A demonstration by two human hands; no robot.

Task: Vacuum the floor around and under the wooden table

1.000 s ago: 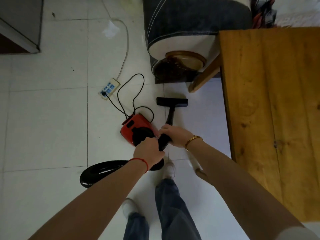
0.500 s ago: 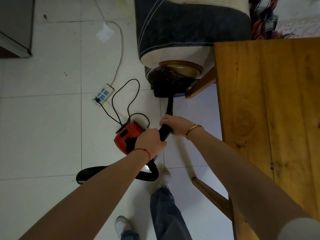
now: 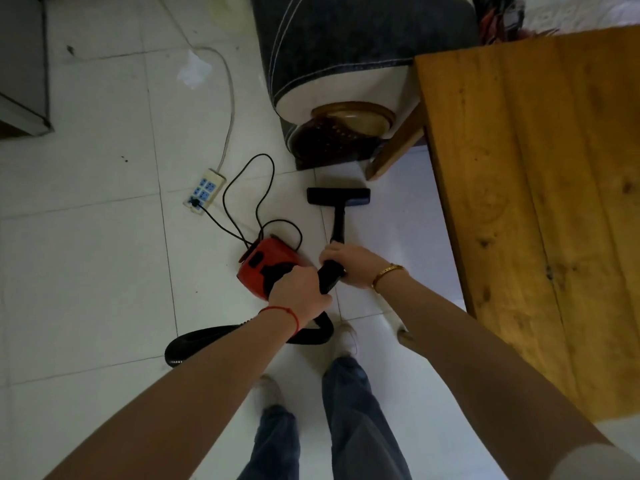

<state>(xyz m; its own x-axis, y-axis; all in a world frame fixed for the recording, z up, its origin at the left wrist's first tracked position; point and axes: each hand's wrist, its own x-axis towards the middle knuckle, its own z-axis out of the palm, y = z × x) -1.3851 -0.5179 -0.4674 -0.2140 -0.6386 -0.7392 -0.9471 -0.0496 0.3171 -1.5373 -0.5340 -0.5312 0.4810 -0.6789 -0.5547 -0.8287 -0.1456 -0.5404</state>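
While both hands gripped the black wand (image 3: 337, 221) of the vacuum, its flat floor nozzle (image 3: 338, 196) lay on the white tiled floor (image 3: 86, 271), just in front of the near leg (image 3: 394, 147) of the wooden table (image 3: 533, 202) and beside the table's left edge. The right hand (image 3: 356, 266) had its fingers clenched round the wand's upper end, a gold bracelet (image 3: 388, 273) on that wrist. The left hand (image 3: 298, 292), with a red string (image 3: 282, 311) at the wrist, grasped the handle just behind it, fingers curled round the black tube. Below the left hand sat the red vacuum body (image 3: 266, 268) on the floor, and a ribbed black hose (image 3: 214, 336) looped out from under the forearm. A black cord (image 3: 239, 188) ran in loops from the body to a white power strip (image 3: 204, 190), whose own pale cable (image 3: 228, 109) led away across the tiles. A dark upholstered armchair (image 3: 346, 46) stood beyond the nozzle, near the table's corner. The person's jeans (image 3: 356, 410) and pale shoes (image 3: 346, 337) showed beneath the arms. A scrap of white paper (image 3: 194, 69) lay near the pale cable.
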